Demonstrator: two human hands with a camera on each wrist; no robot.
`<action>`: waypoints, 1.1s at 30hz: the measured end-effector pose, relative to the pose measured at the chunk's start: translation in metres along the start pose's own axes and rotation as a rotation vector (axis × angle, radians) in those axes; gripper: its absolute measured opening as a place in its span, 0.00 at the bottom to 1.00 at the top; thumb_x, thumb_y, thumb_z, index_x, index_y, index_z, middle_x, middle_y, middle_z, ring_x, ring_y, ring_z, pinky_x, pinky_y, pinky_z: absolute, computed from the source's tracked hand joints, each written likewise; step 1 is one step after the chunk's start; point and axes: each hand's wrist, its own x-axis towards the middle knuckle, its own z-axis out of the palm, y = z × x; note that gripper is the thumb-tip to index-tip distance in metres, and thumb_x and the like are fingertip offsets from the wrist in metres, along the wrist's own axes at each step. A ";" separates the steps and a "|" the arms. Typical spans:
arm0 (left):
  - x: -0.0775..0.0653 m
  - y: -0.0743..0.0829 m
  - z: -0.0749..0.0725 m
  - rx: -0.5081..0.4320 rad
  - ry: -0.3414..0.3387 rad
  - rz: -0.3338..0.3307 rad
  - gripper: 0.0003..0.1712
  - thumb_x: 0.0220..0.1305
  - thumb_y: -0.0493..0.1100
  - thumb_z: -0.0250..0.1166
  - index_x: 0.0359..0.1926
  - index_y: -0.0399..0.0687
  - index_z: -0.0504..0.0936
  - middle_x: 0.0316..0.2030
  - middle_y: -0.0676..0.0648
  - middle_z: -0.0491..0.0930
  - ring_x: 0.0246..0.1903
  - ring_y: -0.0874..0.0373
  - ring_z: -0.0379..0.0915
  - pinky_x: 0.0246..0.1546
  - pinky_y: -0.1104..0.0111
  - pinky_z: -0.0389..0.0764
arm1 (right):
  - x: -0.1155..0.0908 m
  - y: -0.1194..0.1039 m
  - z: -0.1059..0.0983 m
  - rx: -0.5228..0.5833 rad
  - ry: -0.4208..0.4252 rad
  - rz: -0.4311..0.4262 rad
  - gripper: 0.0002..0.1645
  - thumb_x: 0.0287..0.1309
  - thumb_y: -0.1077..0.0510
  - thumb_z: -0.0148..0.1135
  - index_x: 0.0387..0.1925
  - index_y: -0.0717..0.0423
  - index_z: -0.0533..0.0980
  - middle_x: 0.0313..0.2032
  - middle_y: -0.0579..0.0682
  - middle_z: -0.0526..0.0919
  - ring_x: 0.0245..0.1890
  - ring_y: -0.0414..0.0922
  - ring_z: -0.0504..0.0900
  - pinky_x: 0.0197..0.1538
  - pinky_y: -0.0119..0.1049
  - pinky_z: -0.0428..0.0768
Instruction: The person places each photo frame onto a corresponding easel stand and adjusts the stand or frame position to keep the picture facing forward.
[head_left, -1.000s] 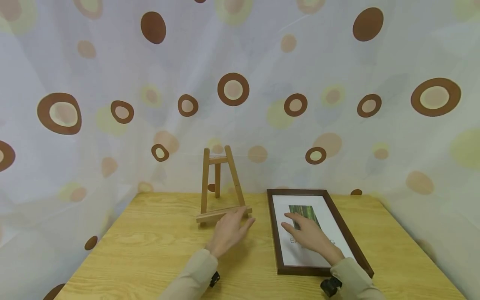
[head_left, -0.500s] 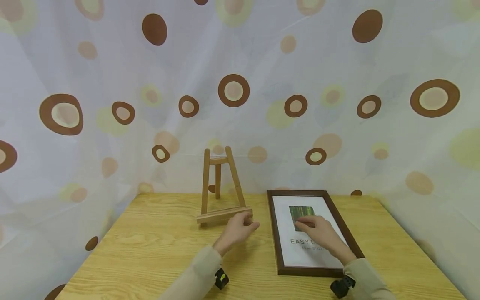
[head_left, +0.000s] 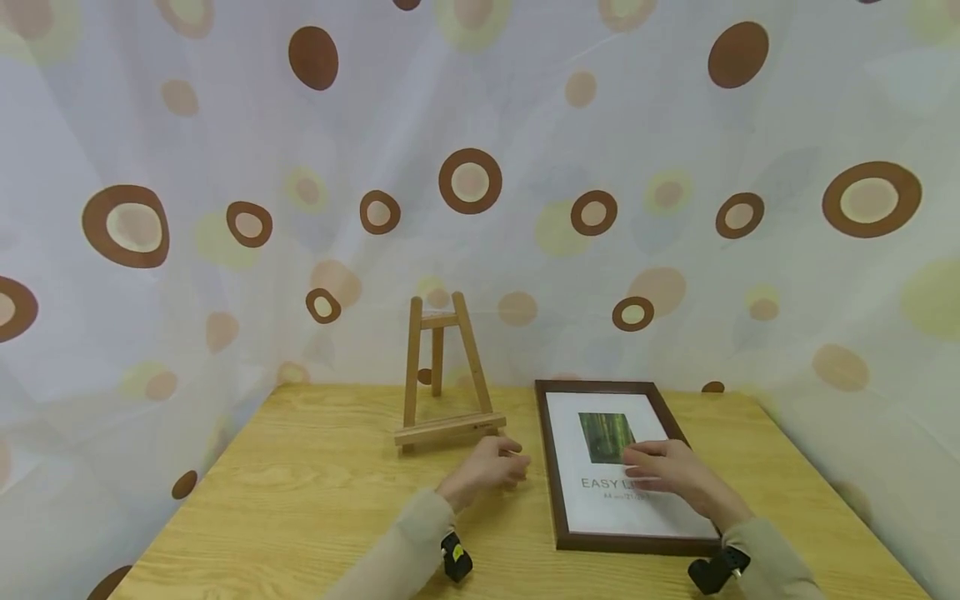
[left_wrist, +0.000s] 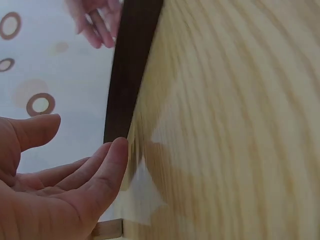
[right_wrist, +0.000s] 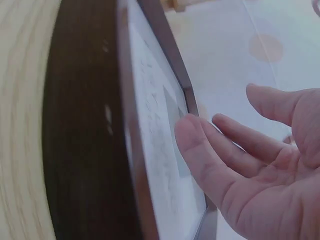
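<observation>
A dark brown picture frame (head_left: 555, 483) lies flat on the table, its white sheet showing a green forest picture and printed letters. Over its right half hovers my right hand (head_left: 678, 477), fingers loosely bent and holding nothing. In the right wrist view those fingers (right_wrist: 207, 165) overlap the white sheet. To the frame's left, my left hand (head_left: 483, 473) is held with loosely bent fingers and nothing in its grasp. The left wrist view has its fingertips (left_wrist: 117, 150) close to the frame's dark edge (left_wrist: 131, 60). A small wooden easel (head_left: 450, 429) stands upright just behind the left hand.
The wood-grain table (head_left: 300, 500) extends left and right of these things. Behind and on both sides hangs a white sheet (head_left: 525, 108) patterned with brown and beige circles. Each wrist wears a small black camera (head_left: 455, 557).
Both hands have shifted right and a little nearer the person. My left hand no longer covers the easel's ledge, and more of the printed sheet shows. Easel and frame have stayed put.
</observation>
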 end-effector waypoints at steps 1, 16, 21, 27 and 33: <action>0.000 0.000 0.001 -0.023 -0.010 -0.015 0.28 0.70 0.41 0.60 0.63 0.25 0.67 0.51 0.34 0.80 0.49 0.42 0.80 0.49 0.55 0.84 | 0.000 0.002 -0.002 0.021 -0.007 0.008 0.37 0.70 0.51 0.55 0.64 0.80 0.61 0.59 0.72 0.75 0.54 0.57 0.81 0.53 0.46 0.84; 0.005 -0.006 0.010 -0.297 -0.077 -0.096 0.26 0.69 0.35 0.59 0.62 0.23 0.67 0.54 0.29 0.77 0.53 0.39 0.78 0.53 0.54 0.82 | -0.011 0.039 -0.062 0.183 -0.143 -0.048 0.44 0.73 0.53 0.51 0.70 0.82 0.43 0.69 0.75 0.58 0.54 0.39 0.81 0.58 0.39 0.81; 0.007 -0.007 0.013 -0.390 -0.070 -0.132 0.25 0.68 0.34 0.59 0.62 0.24 0.66 0.55 0.29 0.76 0.55 0.40 0.77 0.55 0.53 0.81 | -0.014 0.053 -0.082 0.195 -0.130 -0.082 0.45 0.75 0.52 0.48 0.70 0.83 0.41 0.64 0.67 0.71 0.51 0.31 0.81 0.58 0.36 0.81; 0.009 -0.008 0.014 -0.449 -0.094 -0.143 0.23 0.68 0.32 0.58 0.61 0.22 0.68 0.55 0.29 0.77 0.55 0.41 0.77 0.58 0.52 0.79 | -0.019 0.065 -0.099 0.265 -0.124 -0.071 0.44 0.76 0.52 0.46 0.70 0.82 0.39 0.54 0.41 0.81 0.49 0.30 0.81 0.55 0.31 0.81; 0.010 -0.010 0.015 -0.466 -0.108 -0.150 0.24 0.69 0.31 0.56 0.62 0.22 0.67 0.55 0.30 0.76 0.56 0.42 0.76 0.58 0.54 0.79 | -0.020 0.074 -0.107 0.227 -0.158 -0.023 0.43 0.77 0.51 0.44 0.70 0.81 0.39 0.60 0.53 0.77 0.51 0.31 0.78 0.57 0.34 0.81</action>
